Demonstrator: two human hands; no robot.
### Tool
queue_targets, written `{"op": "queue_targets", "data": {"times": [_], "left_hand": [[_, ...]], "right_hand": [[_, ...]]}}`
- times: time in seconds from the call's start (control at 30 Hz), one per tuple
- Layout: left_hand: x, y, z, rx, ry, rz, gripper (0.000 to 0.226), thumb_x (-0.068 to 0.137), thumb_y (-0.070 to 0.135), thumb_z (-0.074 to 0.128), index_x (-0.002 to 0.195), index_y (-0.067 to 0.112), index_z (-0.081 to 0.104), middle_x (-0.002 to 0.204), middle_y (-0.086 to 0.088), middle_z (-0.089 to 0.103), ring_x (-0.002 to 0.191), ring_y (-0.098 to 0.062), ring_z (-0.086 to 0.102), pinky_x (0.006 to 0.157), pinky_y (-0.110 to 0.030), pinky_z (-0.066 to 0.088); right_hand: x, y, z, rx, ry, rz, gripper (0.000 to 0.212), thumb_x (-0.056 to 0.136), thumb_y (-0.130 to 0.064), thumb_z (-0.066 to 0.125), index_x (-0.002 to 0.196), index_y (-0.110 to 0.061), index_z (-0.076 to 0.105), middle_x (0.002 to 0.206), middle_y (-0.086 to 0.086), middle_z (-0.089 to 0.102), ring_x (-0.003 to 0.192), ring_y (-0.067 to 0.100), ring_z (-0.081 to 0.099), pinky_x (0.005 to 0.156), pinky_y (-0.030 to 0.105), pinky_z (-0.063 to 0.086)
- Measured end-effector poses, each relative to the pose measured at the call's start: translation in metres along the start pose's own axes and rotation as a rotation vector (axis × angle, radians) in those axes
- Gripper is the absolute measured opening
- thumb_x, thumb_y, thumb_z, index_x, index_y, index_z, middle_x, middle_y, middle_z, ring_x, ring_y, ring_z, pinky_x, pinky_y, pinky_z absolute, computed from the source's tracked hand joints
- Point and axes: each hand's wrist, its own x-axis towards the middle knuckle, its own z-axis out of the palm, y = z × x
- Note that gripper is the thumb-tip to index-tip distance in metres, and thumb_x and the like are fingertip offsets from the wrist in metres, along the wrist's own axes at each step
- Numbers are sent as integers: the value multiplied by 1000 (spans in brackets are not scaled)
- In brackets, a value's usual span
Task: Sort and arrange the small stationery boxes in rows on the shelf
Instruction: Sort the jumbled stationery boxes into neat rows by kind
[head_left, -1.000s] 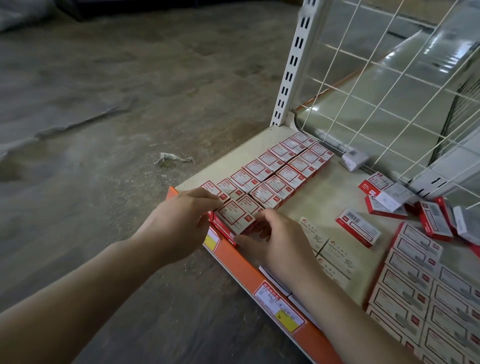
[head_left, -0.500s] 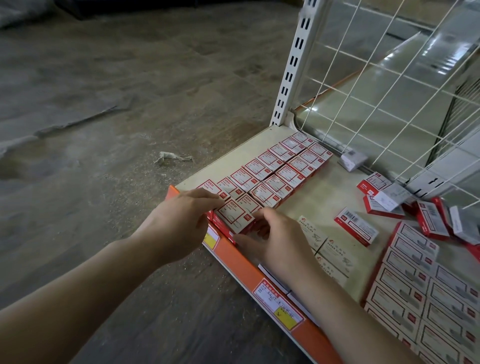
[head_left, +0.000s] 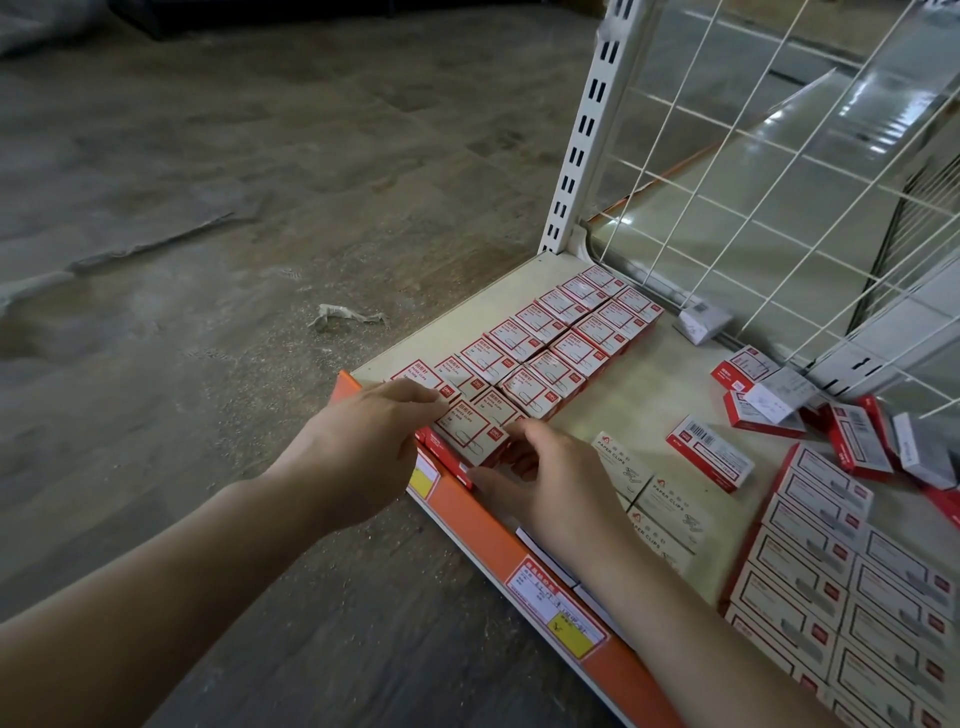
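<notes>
Your left hand (head_left: 363, 447) and right hand (head_left: 550, 480) pinch a red-and-white box (head_left: 470, 428) between curled fingertips at the shelf (head_left: 639, 400) front edge. Beyond your fingers two rows (head_left: 550, 338) stand finished; right of your right hand, loose boxes (head_left: 779, 405) lie unsorted, so roughly half remains.
</notes>
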Motion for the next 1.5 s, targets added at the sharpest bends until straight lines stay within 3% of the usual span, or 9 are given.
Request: {"op": "queue_targets", "data": {"times": [0.2,0.77,0.93,1.03,1.17,1.3,1.5], "left_hand": [[0,0,0,4,1,8,48,94,11,37,139,30,40,146,16,35,132,-5,33,101,-20,37],[2,0,1,46,-5,25,46,95,13,35,137,30,43,143,14,37,130,-10,35,96,-29,44],[3,2,0,75,-16,18,46,95,13,35,137,30,43,143,14,36,130,-10,34,95,-29,44],[4,3,0,25,36,25,43,93,12,38,133,25,50,139,10,44,128,-11,40,97,-31,43],[3,9,3,-24,137,47,39,88,6,48,123,17,60,126,1,59,116,-20,53,87,-32,47],[6,25,4,-64,186,50,35,87,4,49,117,14,64,120,-2,62,109,-23,57,83,-31,45],[16,56,14,-147,192,35,32,91,11,48,118,17,63,119,-1,60,108,-21,55,86,-34,49]], "right_hand": [[1,2,3,-5,13,11,55,79,-55,62,119,-18,53,111,-6,63,102,10,60,86,31,54],[1,5,8,-3,27,30,52,80,-54,62,118,-19,52,111,-5,63,104,12,60,87,35,53],[1,2,6,-5,24,37,47,82,-50,63,116,-20,54,108,-7,63,100,9,60,86,30,53],[-1,-1,2,15,16,33,47,80,-49,65,117,-22,55,107,-10,63,99,6,59,86,26,51],[-5,2,-7,3,41,12,43,81,-46,66,117,-26,53,97,-19,57,91,-2,54,79,17,47],[-12,12,-25,-57,130,27,38,84,-40,63,117,-21,56,98,-9,59,90,6,55,77,21,50],[-30,39,-54,-108,222,88,28,87,-25,63,114,-16,61,92,-10,58,83,3,53,68,6,40]]}}
